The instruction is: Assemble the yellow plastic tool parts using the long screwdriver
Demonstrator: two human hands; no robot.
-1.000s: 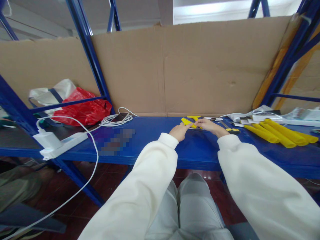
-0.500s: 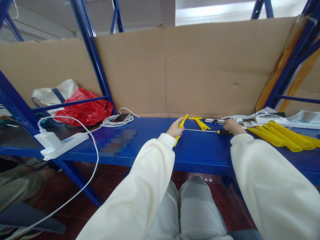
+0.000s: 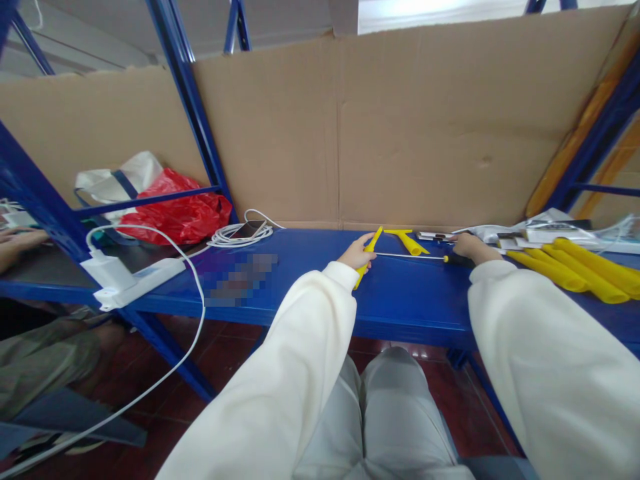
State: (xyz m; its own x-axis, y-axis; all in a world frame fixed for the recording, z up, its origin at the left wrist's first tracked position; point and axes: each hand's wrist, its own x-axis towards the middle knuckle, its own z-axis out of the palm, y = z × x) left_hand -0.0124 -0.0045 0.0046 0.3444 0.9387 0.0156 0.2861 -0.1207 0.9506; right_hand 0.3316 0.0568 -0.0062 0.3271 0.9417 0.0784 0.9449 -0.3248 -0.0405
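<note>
My left hand [image 3: 356,253] is closed around a slim yellow plastic piece [image 3: 379,235], held tilted above the blue shelf. My right hand [image 3: 470,248] grips the dark handle of a screwdriver [image 3: 413,257]. Its long thin shaft points left, and the tip ends at the fingers of my left hand; whether it touches the yellow piece I cannot tell. Just behind the shaft lies a second yellow plastic piece [image 3: 411,243], roughly T-shaped. Several yellow tubes [image 3: 583,270] lie side by side to the right of my right hand.
White and clear packaged items [image 3: 555,233] lie at the back right. On the left are a white power strip [image 3: 143,283], coiled white cable [image 3: 240,235] and a red bag [image 3: 177,207]. Cardboard [image 3: 280,147] stands behind the blue shelf [image 3: 300,310]. Another person's hand [image 3: 20,243] shows far left.
The view has shifted slightly, so things sit a little more to the right. Both hands keep their holds with little visible movement. Another person's hand now shows at the far left.
</note>
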